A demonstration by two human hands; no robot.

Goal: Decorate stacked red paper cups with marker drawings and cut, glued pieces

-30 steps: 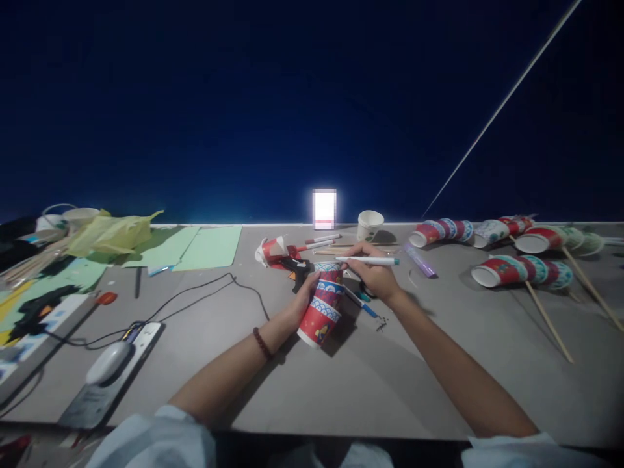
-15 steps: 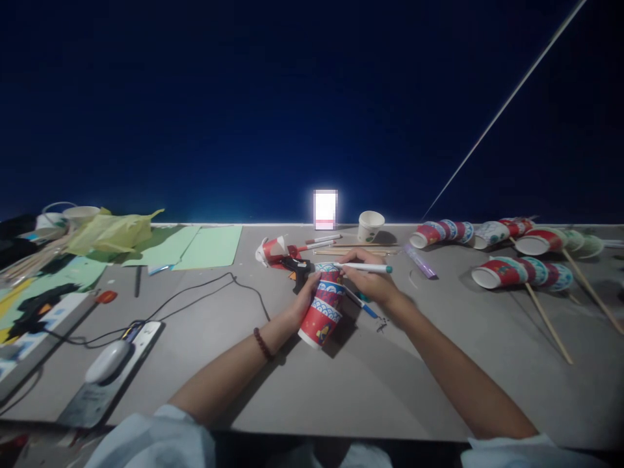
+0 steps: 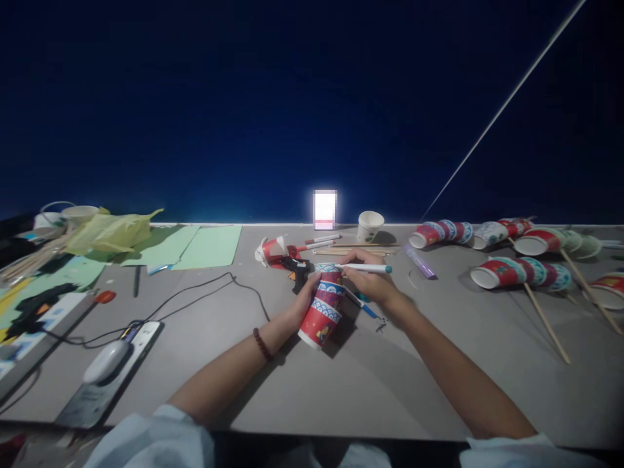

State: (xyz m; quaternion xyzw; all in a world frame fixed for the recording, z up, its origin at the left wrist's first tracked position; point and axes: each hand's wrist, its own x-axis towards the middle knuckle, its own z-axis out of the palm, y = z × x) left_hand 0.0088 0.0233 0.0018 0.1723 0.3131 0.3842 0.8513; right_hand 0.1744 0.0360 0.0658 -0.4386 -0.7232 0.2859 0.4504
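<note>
1. Reference: read the clock from the cup stack (image 3: 324, 305), with twelve o'clock away from the person. It lies at the centre of the work area, tilted, wide white rim toward seven and narrow end toward one. Whether it rests on the table (image 3: 390, 396) cannot be determined.
2. Left hand (image 3: 303, 304): at nine o'clock, closed around the side of the stack, thumb near the upper bands. The far fingers are hidden.
3. Right hand (image 3: 371, 281): at two o'clock, pinching a white pen (image 3: 368, 268) in a writing grip. The green end points to three, the other end to the stack's top band. Tip contact cannot be confirmed.
4. Adjacent items: black glue gun (image 3: 296, 266) at eleven, just beside the left hand; blue pen (image 3: 369, 311) at three; white cup (image 3: 369, 227) at one; purple tube (image 3: 420, 262) at two; a stick-mounted cup assembly (image 3: 521, 273) near three, well apart.
5. Current step (judged): marking the top band with the pen.
6. Next move (judged): it calls for a steady left hold, light pen pressure and a turn of the stack to expose unmarked surface.
</note>
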